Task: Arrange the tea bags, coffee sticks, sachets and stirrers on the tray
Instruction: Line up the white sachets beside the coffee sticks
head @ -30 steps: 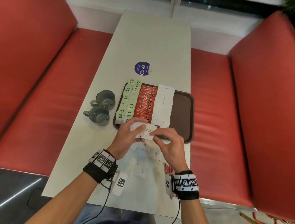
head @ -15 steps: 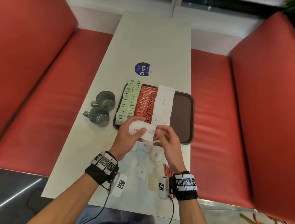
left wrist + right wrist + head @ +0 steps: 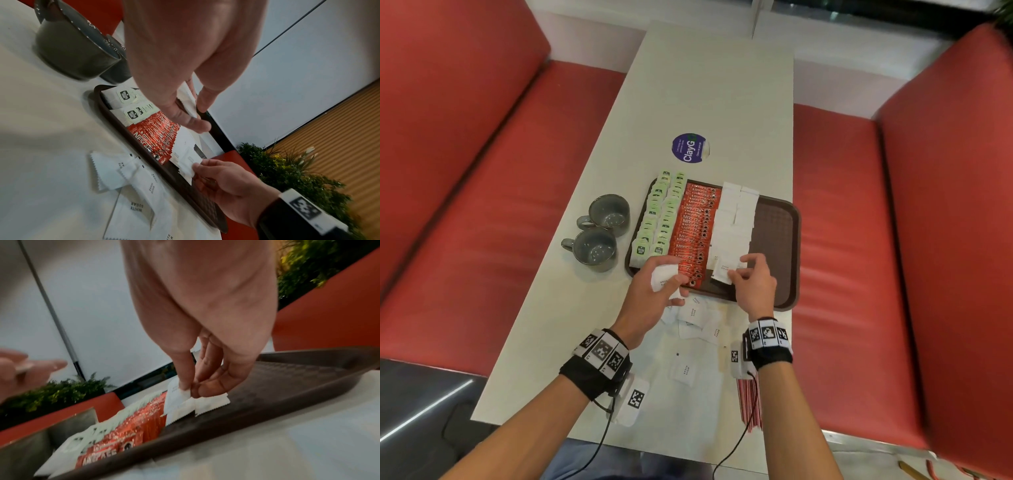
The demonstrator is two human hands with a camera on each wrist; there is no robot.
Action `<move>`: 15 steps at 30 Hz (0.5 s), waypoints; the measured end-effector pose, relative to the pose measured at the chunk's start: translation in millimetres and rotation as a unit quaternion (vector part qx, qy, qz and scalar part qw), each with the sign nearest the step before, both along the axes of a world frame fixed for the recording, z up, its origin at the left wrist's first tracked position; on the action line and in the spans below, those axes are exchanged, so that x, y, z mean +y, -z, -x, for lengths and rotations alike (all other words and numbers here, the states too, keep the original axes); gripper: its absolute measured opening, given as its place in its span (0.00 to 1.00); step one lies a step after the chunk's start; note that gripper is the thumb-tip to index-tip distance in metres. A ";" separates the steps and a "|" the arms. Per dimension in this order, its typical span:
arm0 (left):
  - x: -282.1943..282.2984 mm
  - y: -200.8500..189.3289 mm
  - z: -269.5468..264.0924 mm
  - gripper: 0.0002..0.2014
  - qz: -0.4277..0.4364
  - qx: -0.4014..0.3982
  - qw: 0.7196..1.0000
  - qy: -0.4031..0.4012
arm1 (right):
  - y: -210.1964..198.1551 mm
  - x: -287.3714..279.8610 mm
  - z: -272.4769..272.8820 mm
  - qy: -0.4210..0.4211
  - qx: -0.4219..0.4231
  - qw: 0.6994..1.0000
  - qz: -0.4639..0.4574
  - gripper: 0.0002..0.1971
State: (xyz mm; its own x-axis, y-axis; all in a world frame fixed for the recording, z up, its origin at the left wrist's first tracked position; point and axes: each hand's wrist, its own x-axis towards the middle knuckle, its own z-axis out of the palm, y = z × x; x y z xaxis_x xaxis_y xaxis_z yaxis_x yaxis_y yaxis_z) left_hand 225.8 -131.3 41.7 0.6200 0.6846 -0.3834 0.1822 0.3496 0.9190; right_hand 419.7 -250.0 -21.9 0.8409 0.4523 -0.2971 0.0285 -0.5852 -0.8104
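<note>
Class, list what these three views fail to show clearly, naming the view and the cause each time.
1. Stirrers: head view, mostly covered by the right wrist band.
2. Sachets in the left hand: head view, fingers hide the count.
3. Mugs: left wrist view, cut by the top edge.
4. Tea bags: right wrist view, print blurred.

The bundle of thin red-and-white striped stirrers, at six o'clock from the tray, lies partly hidden under the right wrist.

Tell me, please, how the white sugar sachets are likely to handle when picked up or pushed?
Probably light: the right hand lifts one sachet by a fingertip pinch. Likely floppy: those in the left hand look bent. Pushed, the loose pile would likely slide and overlap.
</note>
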 end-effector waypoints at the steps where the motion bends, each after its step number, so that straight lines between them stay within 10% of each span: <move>1: -0.1 -0.6 0.2 0.14 0.000 0.001 1.000 0.001 | 2.8 5.2 -0.4 -0.010 0.001 1.000 0.014 0.13; 15: 9.0 4.9 6.3 0.14 -0.001 -0.006 1.000 0.010 | 17.4 33.0 3.1 -0.044 -0.124 0.984 0.118 0.09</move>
State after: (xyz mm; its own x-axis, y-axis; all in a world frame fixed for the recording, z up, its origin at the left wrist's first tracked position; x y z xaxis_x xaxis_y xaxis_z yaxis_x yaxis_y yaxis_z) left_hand 219.5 -122.3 36.8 0.6384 0.6728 -0.3738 0.1775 0.3438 0.9221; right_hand 416.6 -217.0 -39.2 0.8608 0.4705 -0.1939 0.2673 -0.7422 -0.6146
